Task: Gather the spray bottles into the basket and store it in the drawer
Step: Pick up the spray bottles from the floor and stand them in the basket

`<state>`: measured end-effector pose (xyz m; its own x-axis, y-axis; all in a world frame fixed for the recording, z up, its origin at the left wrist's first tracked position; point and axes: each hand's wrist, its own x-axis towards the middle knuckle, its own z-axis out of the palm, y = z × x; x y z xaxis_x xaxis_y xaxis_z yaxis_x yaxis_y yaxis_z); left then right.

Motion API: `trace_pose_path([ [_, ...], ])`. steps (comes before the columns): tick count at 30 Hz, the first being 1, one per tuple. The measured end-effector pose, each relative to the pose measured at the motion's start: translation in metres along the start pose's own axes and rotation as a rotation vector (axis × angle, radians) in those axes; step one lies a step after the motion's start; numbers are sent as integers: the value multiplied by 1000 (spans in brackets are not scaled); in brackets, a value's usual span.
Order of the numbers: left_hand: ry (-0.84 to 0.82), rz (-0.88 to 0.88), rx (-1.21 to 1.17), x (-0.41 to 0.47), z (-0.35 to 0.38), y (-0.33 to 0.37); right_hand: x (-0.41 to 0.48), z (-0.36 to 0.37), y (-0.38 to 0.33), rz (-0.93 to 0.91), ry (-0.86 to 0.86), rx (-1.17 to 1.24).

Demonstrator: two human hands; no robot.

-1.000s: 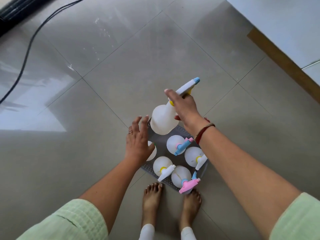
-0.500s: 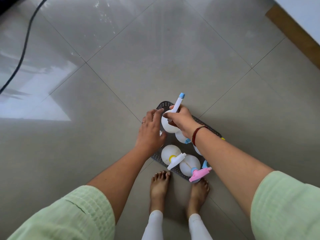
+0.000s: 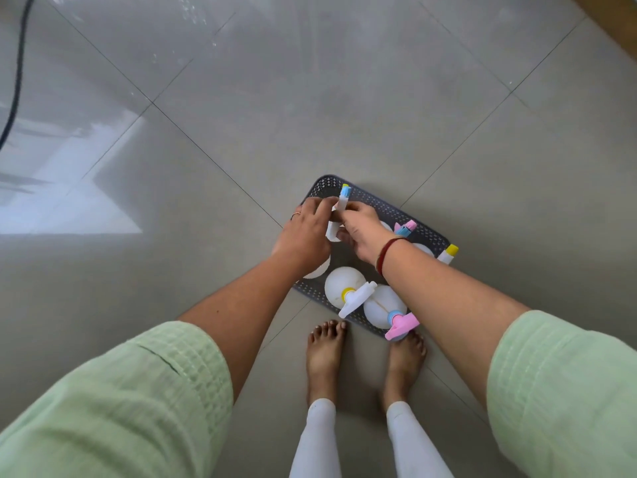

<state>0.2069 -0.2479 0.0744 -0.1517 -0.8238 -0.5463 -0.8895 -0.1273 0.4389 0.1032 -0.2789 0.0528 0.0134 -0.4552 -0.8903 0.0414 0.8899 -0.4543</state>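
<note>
A dark grey perforated basket (image 3: 386, 210) lies on the tiled floor just ahead of my bare feet. Several white spray bottles stand in it, among them one with a yellow collar (image 3: 344, 286) and one with a pink trigger (image 3: 386, 307). My right hand (image 3: 362, 231) grips the white spray head with a blue tip (image 3: 339, 210) of a bottle at the basket's far left end. My left hand (image 3: 305, 232) rests against the same bottle from the left, fingers on the head. That bottle's body is hidden under both hands.
A black cable (image 3: 15, 74) runs along the floor at the far left. A wooden plinth edge (image 3: 617, 19) shows at the top right corner. My feet (image 3: 325, 353) stand close against the basket's near rim.
The blue-tipped bottle came down from above the floor into the basket's far left end. My left hand moved in against it. The view dropped closer over the basket.
</note>
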Motion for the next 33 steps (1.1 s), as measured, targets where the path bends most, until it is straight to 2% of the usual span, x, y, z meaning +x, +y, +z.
trace_pose_path([
  [5,-10,-45,-102,5,7,9,-8,-3,-9,72,42,48],
  [8,32,-80,-84,7,8,12,-20,-15,-24,-13,68,-17],
  [11,66,-120,-23,13,8,15,-43,-49,-38,-352,275,-246],
  [13,56,-117,57,20,9,17,-56,-80,-42,-507,481,-513],
  [15,61,-103,119,25,11,20,-61,-105,-39,-438,582,-840],
  [17,87,-92,132,29,13,24,-54,-115,-31,-225,482,-988],
  [19,100,-76,138,31,12,26,-43,-113,-20,-106,362,-977],
  [21,90,-57,152,31,11,26,-35,-106,-12,-83,319,-905],
  [26,69,-55,162,28,8,24,-24,-97,5,-41,300,-708],
  [33,85,-107,116,27,13,23,-24,-98,13,-115,334,-676],
])
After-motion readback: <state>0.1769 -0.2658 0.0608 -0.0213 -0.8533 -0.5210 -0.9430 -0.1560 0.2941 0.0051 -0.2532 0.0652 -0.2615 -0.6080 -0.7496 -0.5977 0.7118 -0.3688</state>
